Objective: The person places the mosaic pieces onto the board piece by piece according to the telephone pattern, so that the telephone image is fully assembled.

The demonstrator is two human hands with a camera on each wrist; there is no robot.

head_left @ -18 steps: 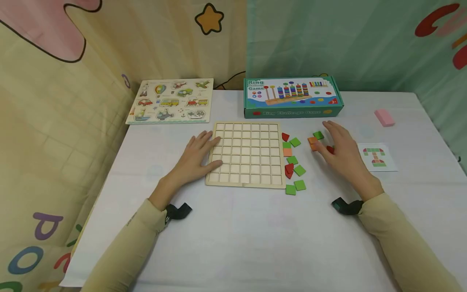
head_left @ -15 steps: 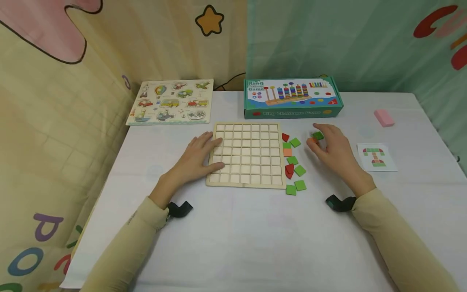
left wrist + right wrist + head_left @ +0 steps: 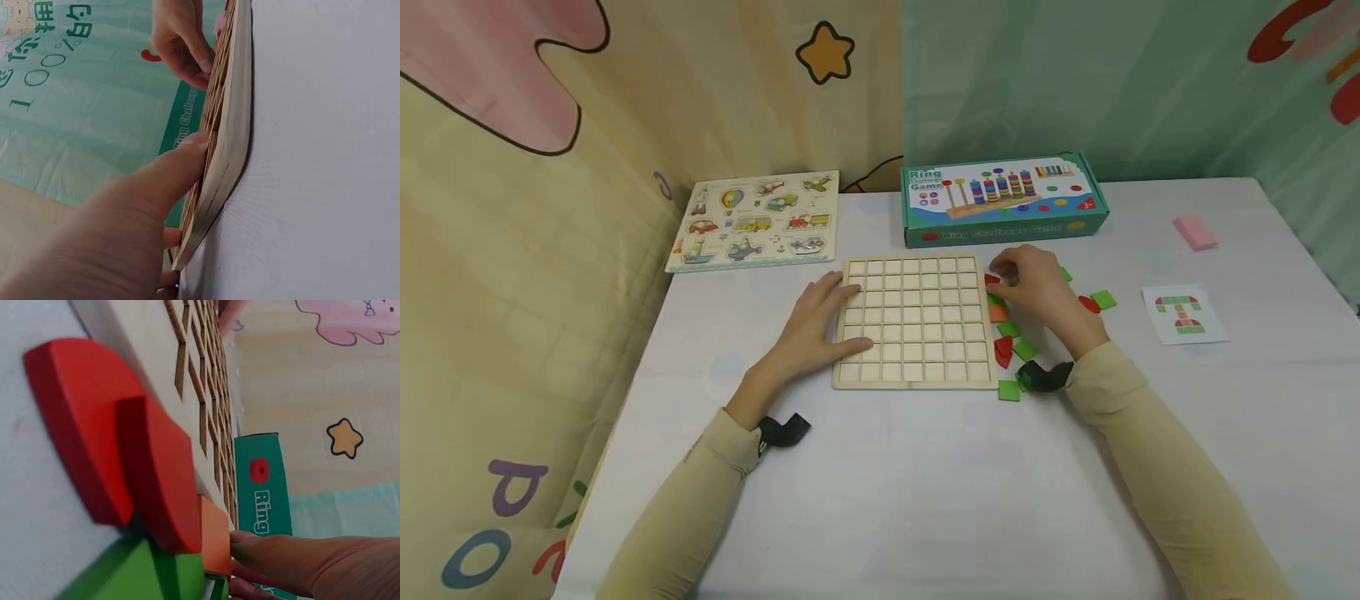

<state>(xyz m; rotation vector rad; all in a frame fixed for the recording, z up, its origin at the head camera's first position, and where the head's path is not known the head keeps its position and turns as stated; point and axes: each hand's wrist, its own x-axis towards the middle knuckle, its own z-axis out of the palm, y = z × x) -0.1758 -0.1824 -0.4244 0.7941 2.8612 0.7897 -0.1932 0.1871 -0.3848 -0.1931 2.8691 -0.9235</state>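
Note:
A wooden grid board (image 3: 917, 385) with square cells lies on the table. My left hand (image 3: 811, 321) rests at its left edge, fingers spread and thumb over the cells. My right hand (image 3: 1033, 287) is by the board's upper right edge, thumb and fingers bent close over a red piece (image 3: 992, 279) and a green tile (image 3: 995, 299); I cannot tell whether it pinches one. An orange tile (image 3: 997, 314) lies just below the thumb. In the right wrist view, the thumb (image 3: 281, 553) is close by that orange tile (image 3: 215, 534). Overlapping red pieces (image 3: 156, 475) lie in front.
Several green tiles (image 3: 1009, 391) lie along the board's right side. Farther right are another green tile (image 3: 1103, 300), a red piece (image 3: 1088, 305), a pattern card (image 3: 1183, 329) and a pink block (image 3: 1195, 232). A vehicle puzzle (image 3: 756, 225) and a green game box (image 3: 1007, 227) stand behind.
My right hand has moved left from the orange and green tiles to the board's right edge, uncovering a green tile and a red piece. The left hand stays at the board.

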